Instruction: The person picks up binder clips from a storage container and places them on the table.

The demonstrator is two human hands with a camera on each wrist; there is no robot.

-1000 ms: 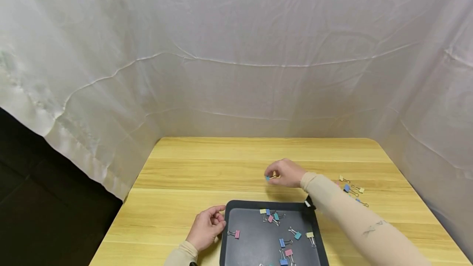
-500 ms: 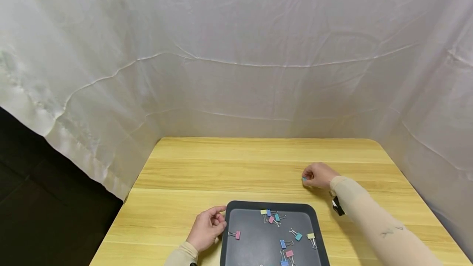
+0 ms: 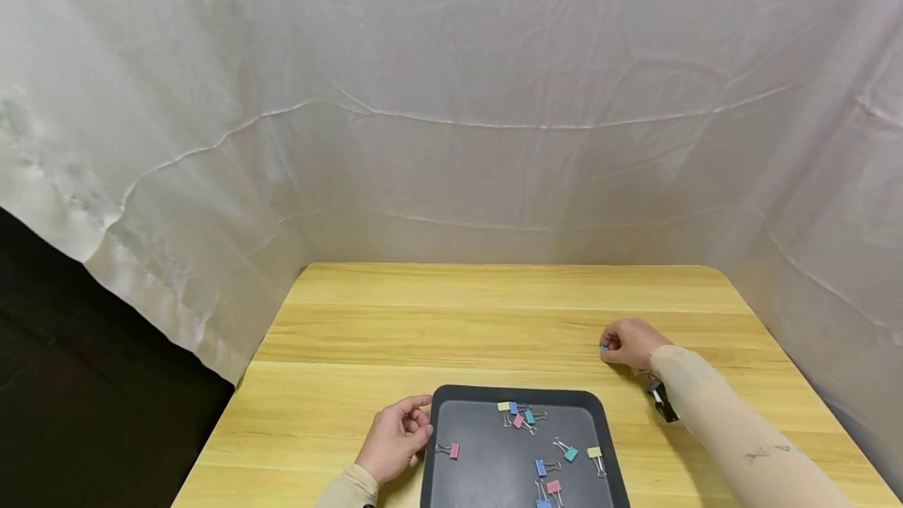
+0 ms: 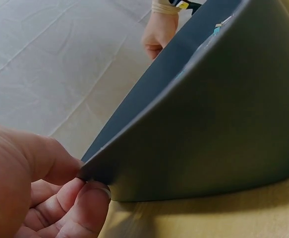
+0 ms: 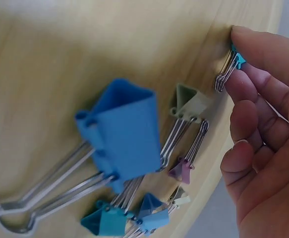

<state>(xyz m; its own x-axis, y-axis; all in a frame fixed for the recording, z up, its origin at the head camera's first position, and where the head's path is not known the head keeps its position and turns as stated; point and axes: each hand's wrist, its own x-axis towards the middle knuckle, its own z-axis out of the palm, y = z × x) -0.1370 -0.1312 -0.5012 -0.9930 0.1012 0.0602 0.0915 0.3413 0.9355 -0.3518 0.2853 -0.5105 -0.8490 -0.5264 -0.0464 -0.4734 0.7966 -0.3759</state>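
Observation:
My left hand (image 3: 397,437) is at the far left corner of the dark grey tray (image 3: 522,396). In the left wrist view, thumb and finger meet that tray's corner from two sides while the remaining fingers curl loosely. Out to the right, my right hand (image 3: 635,343) pinches a small teal binder clip (image 5: 239,60) between thumb and fingertips, low over the table. Below that hand, the right wrist view has a large-looking blue binder clip (image 5: 127,134), a pale yellow clip (image 5: 189,101), a pink clip (image 5: 182,171) and several others on the wood.
Inside the tray lie several scattered binder clips, among them a pink clip (image 3: 455,451) at the left wall and a teal clip (image 3: 571,454). The wooden table (image 3: 367,328) ends at a pale cloth backdrop (image 3: 494,171). My right forearm hides part of the table's right side.
My right hand has moved rightward, away from above the tray's far side, with the teal clip still pinched. The forearm now covers the loose clips at right. My left hand stays put.

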